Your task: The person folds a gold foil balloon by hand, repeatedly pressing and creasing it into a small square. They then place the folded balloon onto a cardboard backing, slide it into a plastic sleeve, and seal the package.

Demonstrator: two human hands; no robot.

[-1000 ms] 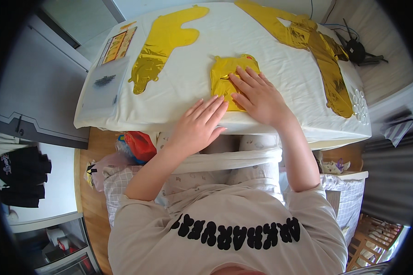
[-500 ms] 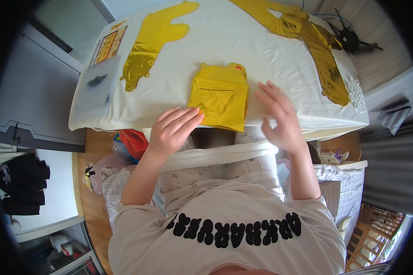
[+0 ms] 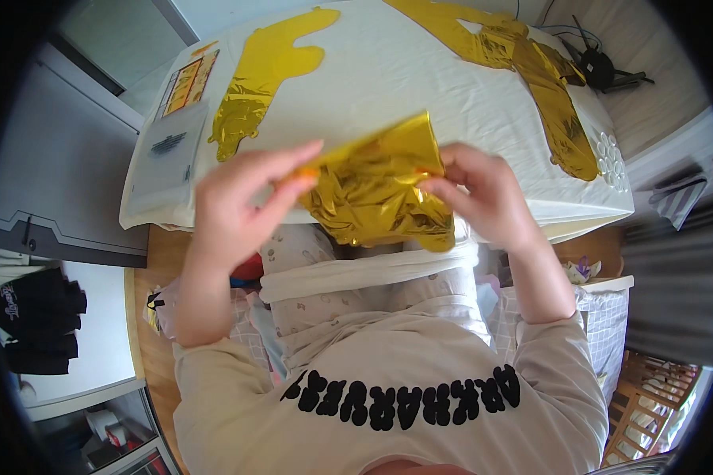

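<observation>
A gold foil balloon (image 3: 376,194), deflated and creased, is stretched between my hands above the near edge of the table (image 3: 348,87). My left hand (image 3: 234,198) pinches its left side, thumb against fingers. On the opposite side my right hand (image 3: 491,194) grips the foil between thumb and fingers. The balloon's lower part hangs crumpled over the table edge, toward my lap. Another flat gold foil balloon (image 3: 273,71) lies on the left of the white cloth. More gold foil (image 3: 550,107) stretches along the far right.
At the table's left lie a clear plastic sleeve (image 3: 162,158) and a yellow-and-red printed sheet (image 3: 190,83). Several clear rings (image 3: 611,162) sit near the right edge. Behind them is a black device with antennas (image 3: 598,70). A grey door (image 3: 71,150) stands to the left.
The folded gold balloon has come up off the table into both hands and partly unfolded. My right hand, empty before, now grips it; my left hand has moved left and up.
</observation>
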